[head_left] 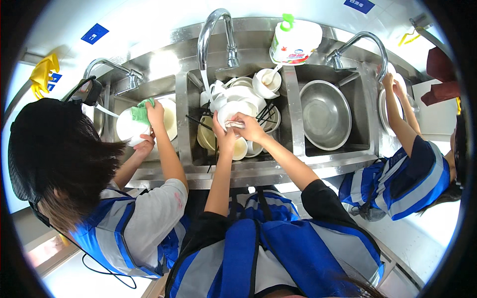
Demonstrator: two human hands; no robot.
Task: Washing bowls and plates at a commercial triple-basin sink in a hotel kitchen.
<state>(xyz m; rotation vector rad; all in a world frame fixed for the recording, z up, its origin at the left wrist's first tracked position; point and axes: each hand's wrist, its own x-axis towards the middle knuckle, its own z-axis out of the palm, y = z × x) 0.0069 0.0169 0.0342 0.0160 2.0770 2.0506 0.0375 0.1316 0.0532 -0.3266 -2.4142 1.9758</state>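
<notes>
Over the middle sink (pixel 185 107), my left hand (pixel 225 135) grips a white bowl (pixel 231 109) by its side. My right hand (pixel 251 129) is closed at the bowl's near rim, pinching a small pale, crumpled thing (pixel 235 124) that looks like a cloth. Beneath and behind the bowl lies a heap of white dishes (pixel 241 91). Black chopsticks (pixel 267 113) stick out right of my hands. A white spoon (pixel 269 77) rests in a bowl (pixel 261 88) at the back right. Water (pixel 204 82) runs from the middle tap (pixel 203 42) onto the heap.
A large steel basin (pixel 325 115) sits in the right-hand sink. Behind it stands a white pump bottle (pixel 294 42) with a green top. On my left, a person's hands (pixel 154 116) wipe a white plate (pixel 130 128) with a green cloth (pixel 141 113). Another person's hands (pixel 395 84) work at far right.
</notes>
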